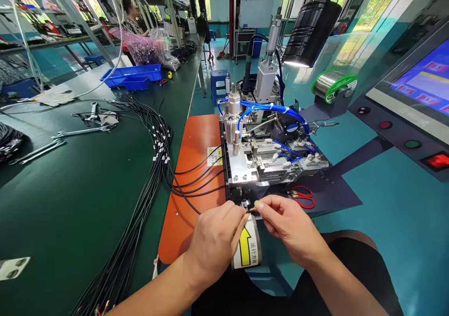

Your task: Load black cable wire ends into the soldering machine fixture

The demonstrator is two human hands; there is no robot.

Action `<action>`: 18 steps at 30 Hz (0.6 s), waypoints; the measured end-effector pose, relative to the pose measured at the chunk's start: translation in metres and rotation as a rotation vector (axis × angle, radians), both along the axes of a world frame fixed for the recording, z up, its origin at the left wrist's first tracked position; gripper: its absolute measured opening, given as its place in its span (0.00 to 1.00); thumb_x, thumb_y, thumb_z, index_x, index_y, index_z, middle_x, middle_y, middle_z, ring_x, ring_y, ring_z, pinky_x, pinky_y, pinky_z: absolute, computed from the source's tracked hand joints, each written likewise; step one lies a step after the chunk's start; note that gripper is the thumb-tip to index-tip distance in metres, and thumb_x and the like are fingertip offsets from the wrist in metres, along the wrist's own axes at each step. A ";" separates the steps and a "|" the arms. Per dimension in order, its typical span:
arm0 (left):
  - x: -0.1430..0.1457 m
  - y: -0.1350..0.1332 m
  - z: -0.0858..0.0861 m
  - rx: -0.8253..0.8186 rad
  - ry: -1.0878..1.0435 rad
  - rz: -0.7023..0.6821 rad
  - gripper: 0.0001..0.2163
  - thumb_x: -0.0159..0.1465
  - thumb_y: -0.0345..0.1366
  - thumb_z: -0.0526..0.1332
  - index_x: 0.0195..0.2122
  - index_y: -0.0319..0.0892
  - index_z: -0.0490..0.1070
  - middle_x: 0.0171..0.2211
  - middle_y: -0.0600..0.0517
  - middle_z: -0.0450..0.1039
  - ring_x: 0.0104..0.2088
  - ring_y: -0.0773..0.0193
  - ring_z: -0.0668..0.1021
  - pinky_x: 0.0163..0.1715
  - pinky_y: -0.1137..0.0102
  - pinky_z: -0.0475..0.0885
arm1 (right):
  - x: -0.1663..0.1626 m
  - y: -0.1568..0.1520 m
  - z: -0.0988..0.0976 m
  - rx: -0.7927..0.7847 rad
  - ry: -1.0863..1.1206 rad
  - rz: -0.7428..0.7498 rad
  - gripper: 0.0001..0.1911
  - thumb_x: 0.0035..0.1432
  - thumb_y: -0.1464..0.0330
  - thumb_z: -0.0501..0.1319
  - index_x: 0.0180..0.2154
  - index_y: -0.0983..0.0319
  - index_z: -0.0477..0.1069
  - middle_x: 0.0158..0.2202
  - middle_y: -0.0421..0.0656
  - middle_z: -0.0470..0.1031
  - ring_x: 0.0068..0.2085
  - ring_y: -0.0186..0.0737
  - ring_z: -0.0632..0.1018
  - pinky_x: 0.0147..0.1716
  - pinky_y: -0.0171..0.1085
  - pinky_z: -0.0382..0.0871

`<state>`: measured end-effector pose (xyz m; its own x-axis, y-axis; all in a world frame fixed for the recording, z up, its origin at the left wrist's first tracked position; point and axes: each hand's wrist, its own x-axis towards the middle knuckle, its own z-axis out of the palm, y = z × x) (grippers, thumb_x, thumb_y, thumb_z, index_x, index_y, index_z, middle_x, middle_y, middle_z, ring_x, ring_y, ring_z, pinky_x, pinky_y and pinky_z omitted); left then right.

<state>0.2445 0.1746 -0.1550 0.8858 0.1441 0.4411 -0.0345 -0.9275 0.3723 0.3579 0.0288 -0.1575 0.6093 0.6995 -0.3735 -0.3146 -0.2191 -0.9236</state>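
Note:
My left hand (215, 238) and my right hand (289, 224) meet at the near edge of a small metal soldering machine (259, 159). Both pinch the end of a thin black cable (251, 209) between thumb and forefinger, the fingertips almost touching. Several black cables (196, 178) run from the machine's front across an orange plate (196, 166) to a long bundle (154, 166) on the green bench. A yellow arrow label (246, 253) sits just under my hands.
Wrenches (70, 133) and a blue tray (135, 76) lie on the green bench at left. A lamp (310, 33), a solder spool (333, 85) and a control panel with screen (414, 105) stand at right. Red-handled snips (303, 195) rest beside the machine. A person sits far back.

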 end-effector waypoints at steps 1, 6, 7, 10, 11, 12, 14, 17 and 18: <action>0.000 0.000 0.000 0.001 -0.001 0.005 0.09 0.69 0.34 0.55 0.34 0.39 0.71 0.28 0.54 0.63 0.28 0.72 0.65 0.30 0.71 0.56 | 0.000 0.000 -0.003 0.001 -0.017 -0.011 0.30 0.60 0.47 0.63 0.35 0.70 0.62 0.23 0.41 0.54 0.24 0.24 0.55 0.21 0.25 0.46; 0.001 0.005 -0.001 0.000 0.011 0.018 0.09 0.70 0.35 0.54 0.36 0.41 0.72 0.28 0.55 0.65 0.28 0.73 0.66 0.30 0.72 0.57 | 0.000 0.002 -0.015 -0.019 -0.087 -0.062 0.31 0.60 0.46 0.62 0.39 0.71 0.67 0.25 0.43 0.58 0.25 0.24 0.58 0.22 0.24 0.49; 0.001 0.006 -0.001 -0.006 0.022 0.025 0.09 0.69 0.36 0.55 0.37 0.41 0.72 0.28 0.55 0.65 0.28 0.73 0.66 0.29 0.72 0.57 | 0.000 0.003 -0.017 -0.023 -0.096 -0.066 0.31 0.60 0.46 0.62 0.39 0.71 0.68 0.25 0.43 0.59 0.26 0.25 0.59 0.22 0.24 0.50; 0.000 0.011 0.002 -0.054 0.102 0.021 0.09 0.70 0.37 0.54 0.39 0.43 0.73 0.30 0.55 0.65 0.29 0.74 0.67 0.29 0.74 0.58 | 0.001 0.005 -0.021 -0.022 -0.124 -0.070 0.31 0.61 0.46 0.62 0.40 0.72 0.70 0.26 0.44 0.61 0.26 0.25 0.60 0.23 0.24 0.51; -0.001 0.013 0.003 -0.081 0.137 0.013 0.09 0.70 0.37 0.54 0.41 0.44 0.73 0.32 0.55 0.66 0.30 0.74 0.67 0.30 0.75 0.59 | 0.001 0.006 -0.022 -0.022 -0.136 -0.071 0.31 0.61 0.46 0.61 0.41 0.71 0.70 0.26 0.44 0.61 0.26 0.25 0.60 0.23 0.24 0.51; -0.001 0.015 0.004 -0.108 0.168 0.002 0.09 0.70 0.37 0.54 0.44 0.46 0.73 0.34 0.55 0.67 0.32 0.74 0.68 0.31 0.76 0.61 | 0.002 0.007 -0.023 -0.022 -0.148 -0.074 0.31 0.61 0.46 0.61 0.41 0.71 0.70 0.26 0.44 0.61 0.26 0.25 0.60 0.23 0.24 0.52; -0.003 0.020 0.004 -0.149 0.203 -0.019 0.11 0.70 0.35 0.52 0.49 0.47 0.71 0.38 0.54 0.67 0.35 0.74 0.68 0.34 0.77 0.63 | 0.003 0.010 -0.025 -0.027 -0.181 -0.082 0.30 0.62 0.47 0.61 0.40 0.71 0.71 0.27 0.44 0.62 0.27 0.25 0.60 0.24 0.24 0.52; -0.004 0.025 0.002 -0.165 0.200 -0.036 0.12 0.70 0.32 0.52 0.50 0.48 0.71 0.39 0.54 0.67 0.36 0.74 0.68 0.36 0.79 0.64 | 0.005 0.013 -0.028 -0.037 -0.242 -0.092 0.29 0.63 0.48 0.60 0.39 0.71 0.72 0.29 0.45 0.63 0.28 0.26 0.61 0.25 0.24 0.54; -0.004 0.027 0.000 -0.162 0.191 -0.035 0.13 0.69 0.31 0.52 0.50 0.48 0.71 0.39 0.54 0.67 0.37 0.74 0.69 0.36 0.79 0.64 | 0.005 0.013 -0.029 -0.038 -0.260 -0.096 0.28 0.63 0.48 0.60 0.39 0.71 0.72 0.29 0.45 0.64 0.29 0.26 0.62 0.26 0.24 0.55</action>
<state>0.2408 0.2013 -0.1550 0.9566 0.1674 0.2386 0.0201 -0.8546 0.5189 0.3630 0.0418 -0.1870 0.7508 0.6226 -0.2205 -0.0886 -0.2359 -0.9677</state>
